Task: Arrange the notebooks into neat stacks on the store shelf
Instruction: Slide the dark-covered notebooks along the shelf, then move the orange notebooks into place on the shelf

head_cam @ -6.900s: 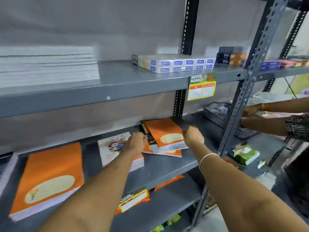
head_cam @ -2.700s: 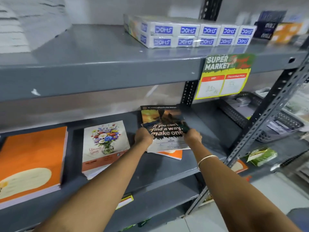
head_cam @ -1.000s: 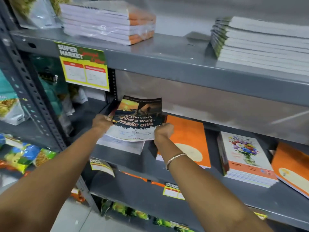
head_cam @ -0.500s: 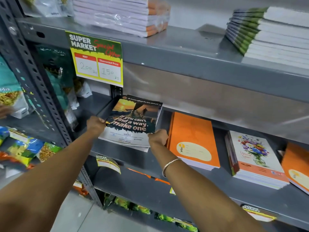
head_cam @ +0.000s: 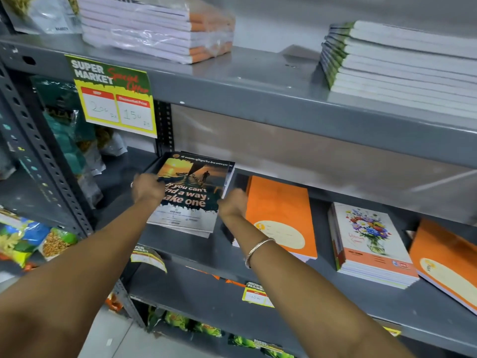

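Both arms reach into the middle shelf [head_cam: 196, 248] of the grey metal rack. The left hand [head_cam: 148, 188] is closed on the left edge of a dark notebook [head_cam: 192, 195] with a sunset cover, and the right hand [head_cam: 232, 205] is closed on its right edge, a thin bangle [head_cam: 255, 250] on that wrist. The notebook lies on top of a small pile at the left end of the shelf, its far end slightly raised. Just beside it on the right sits an orange notebook stack [head_cam: 281, 215], then a flowered notebook stack [head_cam: 369, 244], then another orange notebook [head_cam: 446, 262] at the frame's edge. On the shelf above rest a plastic-wrapped bundle [head_cam: 157, 24] and a white stack [head_cam: 402, 65]. A yellow price tag [head_cam: 113, 96] hangs from that shelf's lip.
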`<act>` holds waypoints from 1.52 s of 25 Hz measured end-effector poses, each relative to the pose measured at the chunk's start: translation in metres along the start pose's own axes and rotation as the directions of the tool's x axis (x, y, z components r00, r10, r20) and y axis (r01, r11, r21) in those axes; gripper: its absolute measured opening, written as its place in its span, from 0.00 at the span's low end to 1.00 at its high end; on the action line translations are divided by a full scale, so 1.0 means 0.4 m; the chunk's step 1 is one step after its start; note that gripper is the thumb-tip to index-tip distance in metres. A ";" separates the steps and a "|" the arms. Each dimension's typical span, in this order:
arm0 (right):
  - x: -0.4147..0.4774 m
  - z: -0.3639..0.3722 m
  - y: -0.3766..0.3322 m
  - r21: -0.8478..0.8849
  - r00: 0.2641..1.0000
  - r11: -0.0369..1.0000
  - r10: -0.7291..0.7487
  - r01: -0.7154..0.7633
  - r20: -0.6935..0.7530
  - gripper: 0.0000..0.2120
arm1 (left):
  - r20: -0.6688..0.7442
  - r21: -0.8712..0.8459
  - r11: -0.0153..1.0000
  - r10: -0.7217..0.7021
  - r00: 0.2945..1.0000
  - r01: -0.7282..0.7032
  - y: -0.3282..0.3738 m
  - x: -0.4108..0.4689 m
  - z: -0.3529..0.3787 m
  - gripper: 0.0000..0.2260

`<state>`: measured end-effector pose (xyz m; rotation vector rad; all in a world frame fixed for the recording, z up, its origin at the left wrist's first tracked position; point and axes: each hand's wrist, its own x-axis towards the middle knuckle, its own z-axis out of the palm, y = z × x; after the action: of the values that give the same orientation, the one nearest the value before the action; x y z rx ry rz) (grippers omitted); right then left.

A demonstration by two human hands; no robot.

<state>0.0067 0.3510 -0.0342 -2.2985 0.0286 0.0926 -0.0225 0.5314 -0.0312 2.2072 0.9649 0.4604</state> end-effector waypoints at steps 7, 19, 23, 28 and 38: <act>0.071 -0.352 0.151 0.182 0.942 0.983 0.068 -0.008 -0.328 0.14 | 0.040 -0.086 0.920 0.387 0.921 -0.382 0.338 -0.203 0.178 0.11; -0.008 -0.921 0.769 0.114 0.705 0.840 0.512 -0.530 -0.490 0.14 | 0.602 -0.260 0.735 0.630 0.491 -0.626 0.763 -0.805 0.613 0.12; -0.050 -0.981 0.901 0.163 0.615 0.735 0.650 -0.658 -0.446 0.15 | 0.722 -0.136 0.699 0.555 0.413 -0.702 0.816 -0.955 0.715 0.13; -0.060 -0.997 0.976 0.341 0.611 0.701 0.713 -0.626 -0.344 0.14 | 0.772 0.024 0.732 0.419 0.478 -0.681 0.807 -1.001 0.805 0.13; -0.043 -1.038 0.946 0.536 0.522 0.682 0.729 -0.498 -0.443 0.09 | 0.684 -0.042 0.909 0.329 0.651 -0.415 0.841 -0.941 0.772 0.18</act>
<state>-0.0055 -0.2109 -0.0386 -1.7399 1.1634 -0.3081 0.0685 -0.0534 -0.0323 2.3988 0.1285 -0.2600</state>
